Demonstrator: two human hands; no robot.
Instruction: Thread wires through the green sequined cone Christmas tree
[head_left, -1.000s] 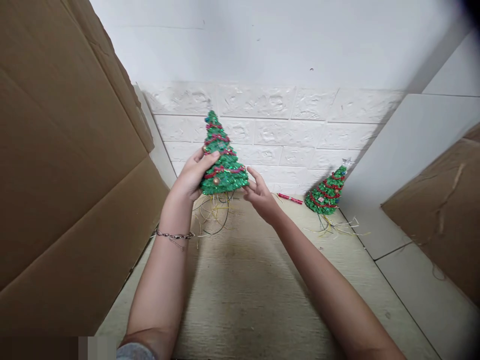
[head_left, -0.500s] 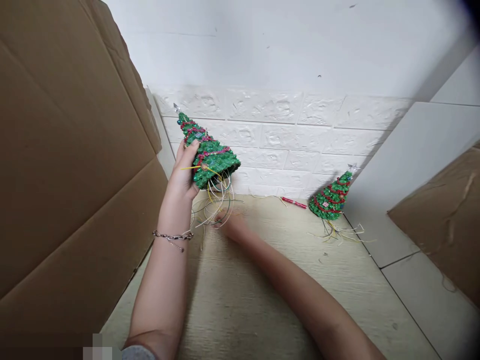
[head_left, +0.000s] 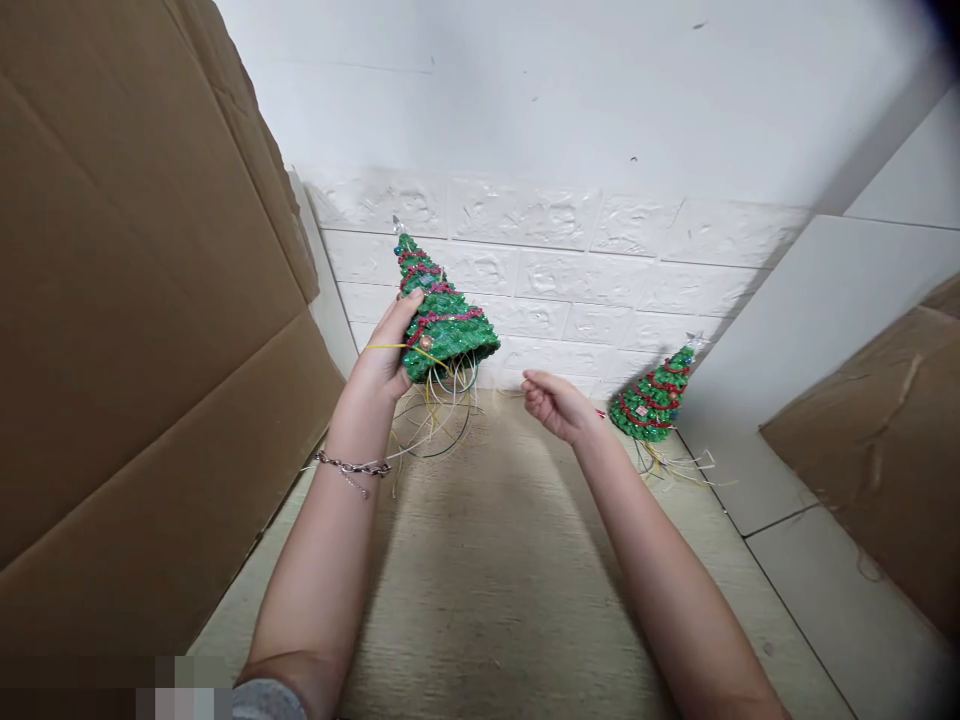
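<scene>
Left of centre, the person's left hand (head_left: pixel 382 352) grips a tilted green beaded Christmas tree (head_left: pixel 448 318) above the desk (head_left: pixel 487 560), loose wires (head_left: pixel 439 420) trailing below. The right hand (head_left: pixel 559 406), loosely curled and empty, is near a second beaded tree (head_left: pixel 651 398) standing at right.

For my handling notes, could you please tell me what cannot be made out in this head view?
Head view:
Where the wires join the beaded Christmas tree in the left hand: hidden by the tree's base.
A small red object by the right hand: mostly hidden behind it.
The sleeve: cut off by the bottom edge.
</scene>
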